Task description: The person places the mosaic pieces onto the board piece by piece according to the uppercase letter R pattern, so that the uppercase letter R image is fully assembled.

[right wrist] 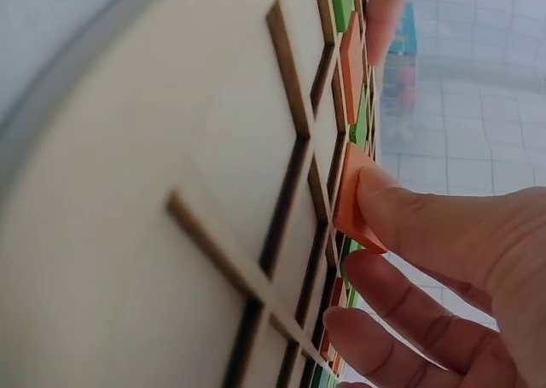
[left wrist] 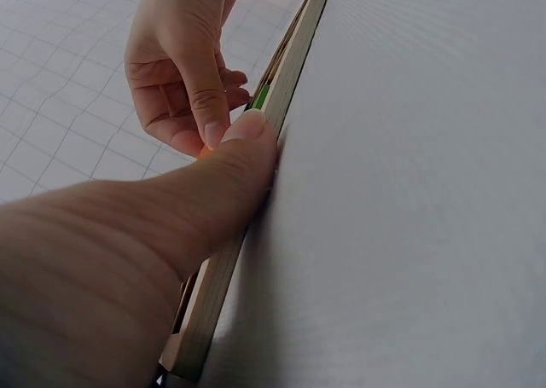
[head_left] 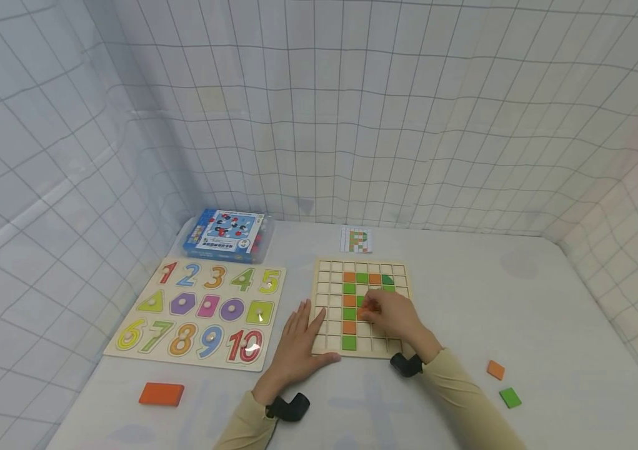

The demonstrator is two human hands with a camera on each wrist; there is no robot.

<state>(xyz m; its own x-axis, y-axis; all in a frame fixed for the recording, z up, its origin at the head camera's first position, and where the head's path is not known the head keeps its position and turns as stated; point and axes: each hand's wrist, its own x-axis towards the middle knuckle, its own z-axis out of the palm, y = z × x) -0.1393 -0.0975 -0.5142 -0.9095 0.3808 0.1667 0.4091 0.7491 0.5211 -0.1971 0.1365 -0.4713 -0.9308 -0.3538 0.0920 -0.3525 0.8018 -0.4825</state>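
Note:
A wooden grid board [head_left: 333, 344] lies on the white table, with green and orange square tiles [head_left: 349, 327] set in some of its cells. Spread across the board's lower left corner, my left hand [head_left: 296, 350] rests with straight fingers, its thumb along the near edge. My right hand [head_left: 397, 315] is over the middle of the board. Between its thumb and fingers it pinches an orange square tile [right wrist: 351, 199], seen tilted against the grid in the right wrist view. A green tile [head_left: 388, 279] with a curved darker part sits at the upper right of the pattern. The right hand hides several cells.
A small pattern card [head_left: 357, 240] lies behind the board. To the left are a number-and-shape puzzle [head_left: 195, 312], a blue boxed set [head_left: 227, 234] and an orange block [head_left: 162, 394]. Loose orange [head_left: 495, 369] and green [head_left: 510, 397] tiles lie at the right front.

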